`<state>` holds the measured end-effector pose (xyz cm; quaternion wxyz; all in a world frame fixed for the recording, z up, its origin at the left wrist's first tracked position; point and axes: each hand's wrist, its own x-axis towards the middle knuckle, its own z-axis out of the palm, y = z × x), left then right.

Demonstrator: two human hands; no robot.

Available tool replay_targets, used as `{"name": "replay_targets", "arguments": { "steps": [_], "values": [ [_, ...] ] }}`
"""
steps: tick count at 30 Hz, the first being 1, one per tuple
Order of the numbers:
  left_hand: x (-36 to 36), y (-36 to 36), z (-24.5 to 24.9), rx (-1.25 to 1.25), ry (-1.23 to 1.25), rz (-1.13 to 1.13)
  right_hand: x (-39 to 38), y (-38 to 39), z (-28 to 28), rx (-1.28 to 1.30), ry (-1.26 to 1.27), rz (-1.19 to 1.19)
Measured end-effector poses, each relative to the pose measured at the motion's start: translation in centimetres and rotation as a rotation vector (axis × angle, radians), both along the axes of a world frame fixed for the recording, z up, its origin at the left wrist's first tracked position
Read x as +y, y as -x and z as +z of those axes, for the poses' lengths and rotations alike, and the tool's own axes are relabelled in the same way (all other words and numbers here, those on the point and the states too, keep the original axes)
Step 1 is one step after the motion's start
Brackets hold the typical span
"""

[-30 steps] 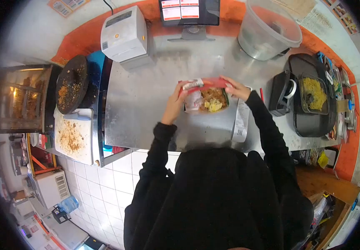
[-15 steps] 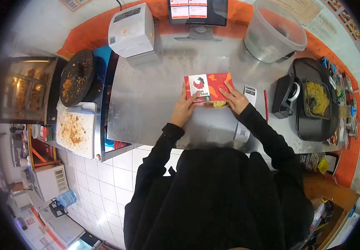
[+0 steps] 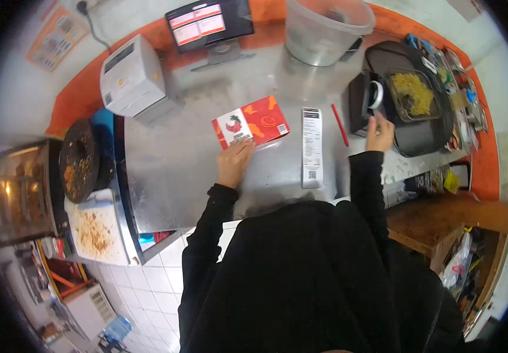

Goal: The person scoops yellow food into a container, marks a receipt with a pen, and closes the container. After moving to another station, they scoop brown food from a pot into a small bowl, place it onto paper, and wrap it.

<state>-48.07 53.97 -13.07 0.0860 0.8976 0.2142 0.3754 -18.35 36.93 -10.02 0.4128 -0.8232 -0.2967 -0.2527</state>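
Note:
A red, orange and white cardboard food box (image 3: 260,122), its lid closed, lies tilted on the steel counter. My left hand (image 3: 236,162) holds its near left edge, with the fingers over the top. To the right, my right hand (image 3: 379,134) is at the front of a black tape dispenser (image 3: 358,106), fingers pinched together at the tape end below the white tape roll (image 3: 376,94). The strip itself is hard to make out. Between the hands lie a long printed receipt (image 3: 311,147) and a red pen (image 3: 340,125).
A white label printer (image 3: 132,76) and a monitor (image 3: 210,26) stand at the back of the counter (image 3: 171,176). A clear plastic bucket (image 3: 316,44) is behind the receipt. On the right, a tub of yellow food (image 3: 412,94) sits on a black tray (image 3: 419,141). A stone mortar (image 3: 78,162) stands left.
The box's lid has been shut over the yellow food. My right hand has left the box and moved right to the tape dispenser. The receipt now lies uncovered. The view has turned.

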Motion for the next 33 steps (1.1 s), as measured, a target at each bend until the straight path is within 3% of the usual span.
{"name": "replay_targets", "arguments": {
  "steps": [1, 2, 3, 5, 6, 7, 9, 11, 12, 13, 15, 16, 17, 19, 20, 21, 22, 23, 25, 26, 27, 28, 29, 31, 33],
  "values": [
    [0.0, 0.0, 0.3, 0.027, 0.068, 0.001, -1.7, -2.2, -0.7, 0.125, 0.222, -0.262],
    [0.1, -0.1, 0.5, 0.057, 0.134, 0.006, -3.1, -4.6, -2.5, 0.157, 0.304, -0.266],
    [0.3, -0.2, 0.8, 0.056, 0.135, -0.011, -4.7, -9.4, -6.7, 0.438, 0.199, 0.029],
    [0.4, -0.3, 1.2, 0.151, 0.156, -0.027, -3.2, -8.0, -3.3, 1.281, -0.069, 0.017],
    [0.3, -0.3, 1.6, 0.157, 0.160, -0.033, -3.5, -8.9, -2.7, 1.526, -0.080, 0.307],
    [0.3, -0.4, 2.1, 0.180, 0.149, -0.033, -3.5, -9.5, -2.5, 1.517, -0.070, 0.368],
    [0.3, -0.3, 2.4, 0.205, 0.132, -0.027, -3.5, -8.7, -3.5, 1.351, -0.353, 0.317],
    [0.3, -0.2, 2.2, 0.147, 0.178, -0.033, -6.1, -7.5, -4.2, 1.352, -0.424, 0.526],
    [0.3, -0.2, 2.1, 0.142, 0.180, -0.024, -6.9, -7.5, -5.5, 1.322, -0.247, 0.565],
    [0.3, -0.2, 2.0, 0.147, 0.187, -0.016, -6.4, -5.7, -5.1, 1.232, -0.024, 0.317],
    [0.1, -0.3, 1.6, 0.160, 0.206, -0.015, -5.5, -5.4, -6.0, 1.276, 0.019, 0.213],
    [0.0, -0.4, 1.4, 0.118, 0.176, -0.004, -4.6, -4.2, -4.2, 1.040, 0.080, 0.224],
    [-0.1, -0.2, 1.3, 0.080, 0.144, 0.009, -4.9, -5.8, -5.8, 0.828, 0.223, 0.244],
    [-0.5, -0.1, 1.1, 0.053, 0.139, 0.024, -5.6, -6.8, -6.1, 0.738, 0.302, 0.188],
    [-0.6, -0.3, 0.9, 0.016, 0.131, 0.040, -5.6, -6.8, -5.9, 0.446, 0.806, -0.102],
    [-0.8, -0.4, 0.5, -0.002, 0.112, 0.063, -5.5, -7.1, -7.5, 0.142, 1.199, -0.137],
    [-1.0, -0.4, 0.0, -0.013, 0.093, 0.088, -6.4, -7.1, -8.0, 0.395, 1.036, -0.028],
    [-1.5, -0.2, -0.7, -0.009, 0.070, 0.116, -6.3, -6.1, -8.1, 0.447, 0.858, 0.028],
    [-1.6, -0.4, -1.4, -0.059, 0.012, 0.150, -1.6, 0.2, -3.6, 0.622, 0.332, 0.477],
    [-1.5, -0.3, -1.6, -0.106, -0.021, 0.131, 0.8, 2.8, -3.0, 0.711, 0.376, 0.631],
    [-1.4, -0.1, -1.6, -0.091, -0.024, 0.145, 3.4, 6.0, -3.9, 0.741, 0.157, 0.932],
    [-1.4, -0.1, -1.7, -0.083, -0.013, 0.132, 5.5, 10.3, -0.1, 0.957, 0.383, 0.888],
    [-1.5, -0.1, -1.7, -0.079, -0.003, 0.115, 7.2, 13.1, -1.7, 0.765, 0.275, 1.004],
    [-1.5, -0.4, -2.4, -0.091, -0.028, 0.149, 9.3, 16.8, -3.5, 0.968, 0.179, 0.943],
    [-1.7, -0.4, -2.5, -0.222, 0.062, 0.190, 10.2, 18.3, -4.4, 0.980, 0.125, 0.862]
  ]
}}
